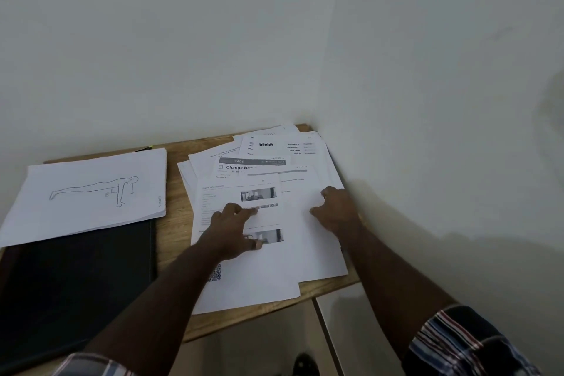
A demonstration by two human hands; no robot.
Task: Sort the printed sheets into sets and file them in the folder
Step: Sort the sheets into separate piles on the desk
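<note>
On the wooden table (174,217), loose printed sheets (268,268) lie fanned on the right side, their small text too blurred to read. Left hand (235,227) presses the top sheet with spread fingers. Right hand (335,212) rests on a neighbouring sheet, fingers curled under; its grip is unclear. At the left, a stack with a plank drawing (91,192) partly hides the dark folder (76,284).

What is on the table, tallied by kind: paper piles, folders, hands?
Paper piles: 2, the stack with the drawing and the loose spread
Folders: 1, the black folder
Hands: 2, the left hand and right hand, both on the spread
Total: 5
</note>
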